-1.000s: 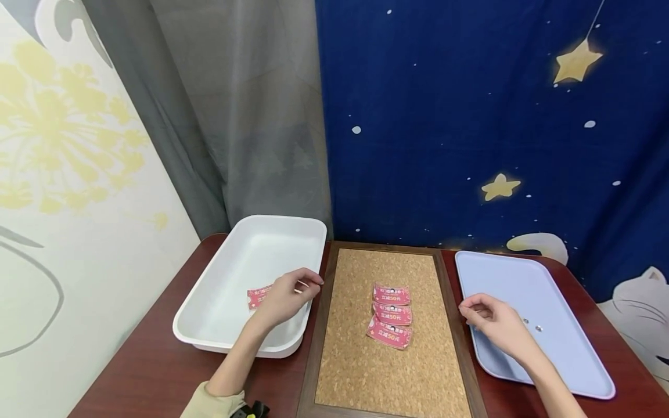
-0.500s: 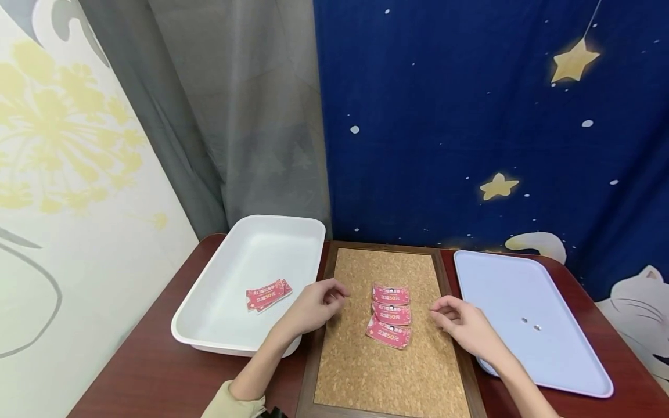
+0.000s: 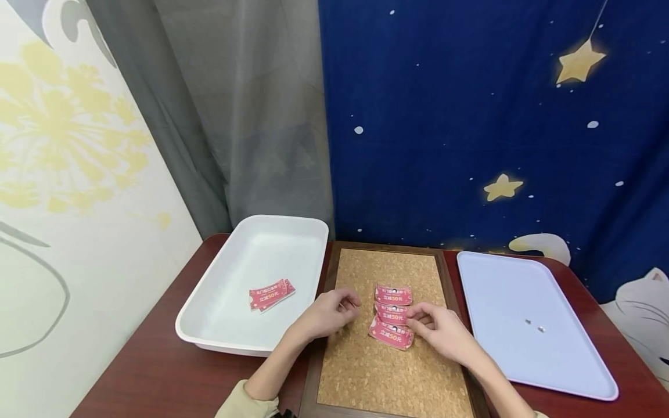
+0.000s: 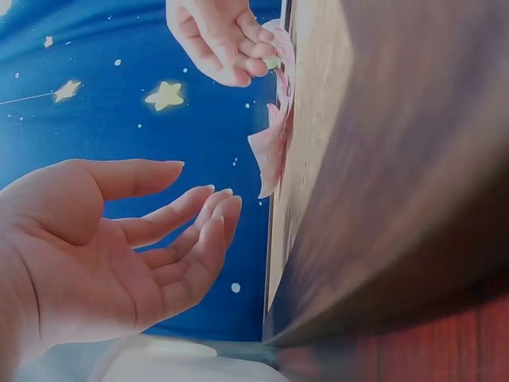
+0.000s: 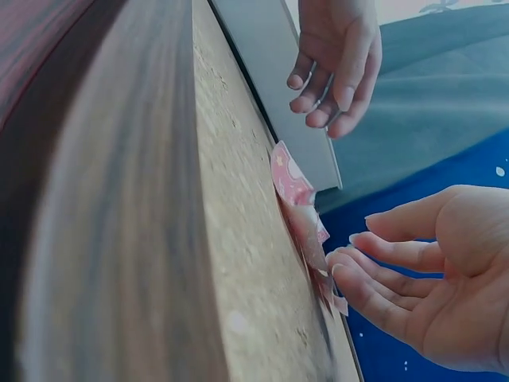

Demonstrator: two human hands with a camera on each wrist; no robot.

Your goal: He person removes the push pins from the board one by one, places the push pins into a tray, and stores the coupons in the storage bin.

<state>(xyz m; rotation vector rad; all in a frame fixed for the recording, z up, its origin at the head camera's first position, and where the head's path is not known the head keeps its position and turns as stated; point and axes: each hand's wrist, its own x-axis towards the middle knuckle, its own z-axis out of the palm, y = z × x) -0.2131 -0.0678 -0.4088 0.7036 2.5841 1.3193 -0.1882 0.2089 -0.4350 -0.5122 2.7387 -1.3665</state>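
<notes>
Right hand [image 3: 441,330] moved in to the coupons' [image 3: 391,316] right edge, fingers loosely open, no grip seen; left hand [image 3: 325,314] relaxed, empty, left of them. Coupons overlap mid cork board [image 3: 392,380], likely pinned.

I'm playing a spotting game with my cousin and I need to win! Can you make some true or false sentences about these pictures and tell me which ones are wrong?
1. Three pink coupons show on the cork board. True.
2. The white tub is on the person's right. False: the white tub is on their left.
3. The right hand is closer to those coupons than the other hand. True.
4. The left hand is squeezing a coupon. False: the left hand has nothing between its fingers.
5. Two small shiny things lie on the pale blue tray. True.
</notes>
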